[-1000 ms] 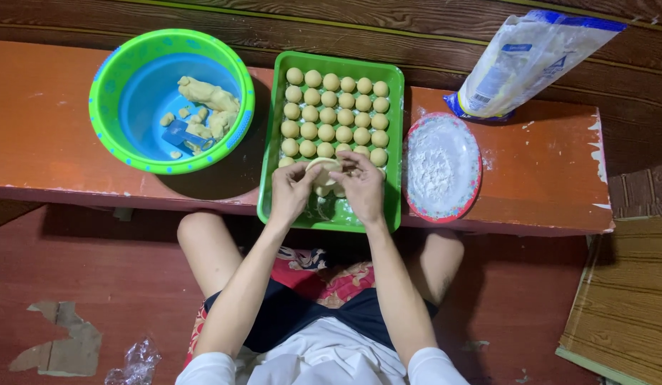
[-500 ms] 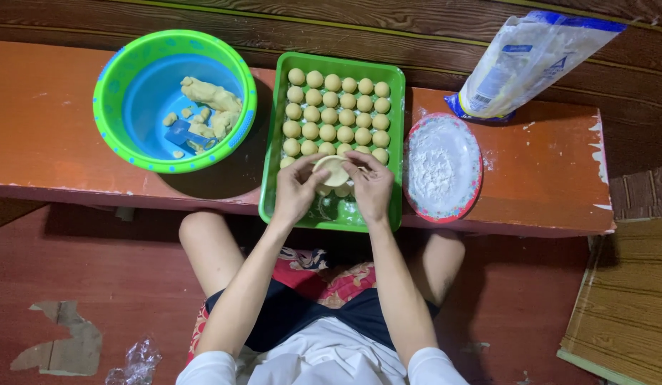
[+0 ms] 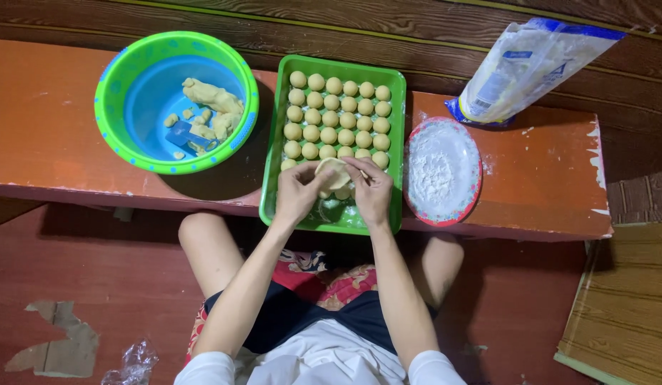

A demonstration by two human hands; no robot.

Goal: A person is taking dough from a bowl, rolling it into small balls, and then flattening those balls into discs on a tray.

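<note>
A person sits on the dark red floor with knees under a low orange bench (image 3: 74, 142) that runs across the upper half of the frame, and both bare hands meet just above the near end of a green rectangular tray (image 3: 270, 185) at the centre. The left hand (image 3: 297, 194) and the right hand (image 3: 372, 191) together hold a flattened disc of pale dough (image 3: 332, 171), fingertips pinched around its edges, thumbs and fingers curled close so neither hand is open; the disc sits between them, raised slightly over the tray's lower rows. The rest of the tray, toward the top of the frame, is filled with neat rows of small round dough balls (image 3: 337, 110), lying close together. In the upper left stands a green plastic basin with a blue inside (image 3: 117, 78), holding a lump of dough and several torn scraps (image 3: 210, 107). Just right of the tray lies a red-rimmed plate (image 3: 471, 142) dusted with white flour, and beyond it, in the upper right, a clear plastic bag of flour with blue trim (image 3: 530, 64) leans against the dark wooden wall. At the lower left of the frame a crumpled bit of clear plastic (image 3: 135, 360) lies on the floor.
</note>
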